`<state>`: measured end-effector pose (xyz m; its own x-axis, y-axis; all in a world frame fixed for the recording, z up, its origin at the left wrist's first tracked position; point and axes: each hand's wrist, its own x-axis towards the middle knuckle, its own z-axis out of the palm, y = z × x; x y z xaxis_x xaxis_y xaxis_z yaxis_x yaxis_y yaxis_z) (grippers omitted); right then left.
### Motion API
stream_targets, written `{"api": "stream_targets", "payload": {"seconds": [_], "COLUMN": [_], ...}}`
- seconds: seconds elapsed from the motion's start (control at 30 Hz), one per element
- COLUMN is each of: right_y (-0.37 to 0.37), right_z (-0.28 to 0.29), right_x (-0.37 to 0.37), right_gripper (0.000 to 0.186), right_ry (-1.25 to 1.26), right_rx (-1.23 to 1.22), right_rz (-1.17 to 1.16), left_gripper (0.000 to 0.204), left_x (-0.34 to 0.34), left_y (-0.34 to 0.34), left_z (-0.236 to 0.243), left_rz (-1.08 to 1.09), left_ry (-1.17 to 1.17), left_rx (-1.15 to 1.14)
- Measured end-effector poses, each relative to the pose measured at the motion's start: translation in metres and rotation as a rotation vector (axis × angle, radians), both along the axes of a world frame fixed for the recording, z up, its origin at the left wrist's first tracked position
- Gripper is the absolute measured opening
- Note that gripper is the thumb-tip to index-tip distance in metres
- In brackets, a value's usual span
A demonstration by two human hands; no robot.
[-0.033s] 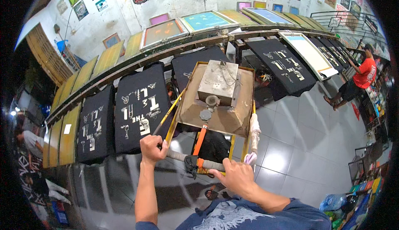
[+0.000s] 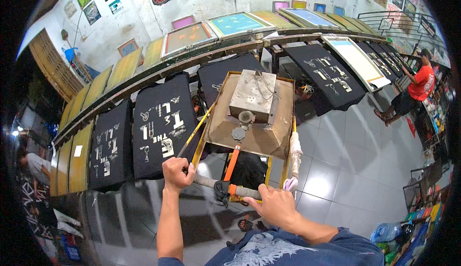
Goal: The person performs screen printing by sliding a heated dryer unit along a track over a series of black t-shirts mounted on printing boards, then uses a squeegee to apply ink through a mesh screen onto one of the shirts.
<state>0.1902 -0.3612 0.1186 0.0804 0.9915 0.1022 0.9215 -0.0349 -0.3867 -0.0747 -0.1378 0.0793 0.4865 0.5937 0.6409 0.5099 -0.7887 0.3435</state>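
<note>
My left hand (image 2: pixel 178 174) is closed round the left end of a grey-wrapped handle bar (image 2: pixel 207 182); my right hand (image 2: pixel 271 202) grips its right part. The bar joins the yellow frame (image 2: pixel 197 153) of a brown metal hood (image 2: pixel 218 126) topped by a steel box (image 2: pixel 252 90). An orange tube (image 2: pixel 233 163) runs from the hood toward the bar, where a black piece (image 2: pixel 222 193) is fixed. A white-wrapped pole (image 2: pixel 295 155) is at the right side. Black T-shirts with cream prints (image 2: pixel 161 126) lie on platens beyond and beside the hood.
Yellow screen frames (image 2: pixel 77 165) line the bench, with coloured screens (image 2: pixel 233 23) along the back. A white screen (image 2: pixel 350 62) lies among the shirts. A person in red (image 2: pixel 421 83) stands at the right, another (image 2: pixel 38 165) at far left. Plastic items (image 2: pixel 386 232) sit lower right.
</note>
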Motion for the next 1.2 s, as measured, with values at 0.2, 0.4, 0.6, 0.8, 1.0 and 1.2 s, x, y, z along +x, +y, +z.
{"api": "stream_targets", "payload": {"seconds": [0.2,0.4,0.6,0.8,1.0,1.2], "right_y": [0.011,0.013,0.023,0.034,0.079,0.121], "right_z": [0.009,0.012,0.007,-0.009,-0.013,-0.006], "right_x": [0.020,0.033,0.024,-0.050,-0.156,-0.208], "right_gripper": [0.056,0.070,0.087,0.078,0.076,0.075], "right_ry": [0.076,0.027,-0.041,-0.165,-0.168,-0.181], "right_rx": [-0.133,-0.138,-0.244,0.036,0.046,0.000], "right_rz": [0.140,0.046,-0.210,-0.386,-0.606,-0.723], "left_gripper": [0.030,0.031,0.026,0.025,0.028,0.027], "left_x": [0.003,0.011,0.016,-0.013,-0.036,-0.050], "left_y": [0.001,-0.010,-0.001,0.061,0.160,0.212], "left_z": [-0.007,-0.004,-0.013,-0.012,-0.007,-0.004], "left_rz": [0.036,-0.006,-0.118,-0.262,-0.433,-0.542], "left_ry": [-0.085,-0.066,-0.059,-0.093,-0.088,-0.124], "left_rx": [0.062,0.040,0.045,0.093,0.095,0.048]}}
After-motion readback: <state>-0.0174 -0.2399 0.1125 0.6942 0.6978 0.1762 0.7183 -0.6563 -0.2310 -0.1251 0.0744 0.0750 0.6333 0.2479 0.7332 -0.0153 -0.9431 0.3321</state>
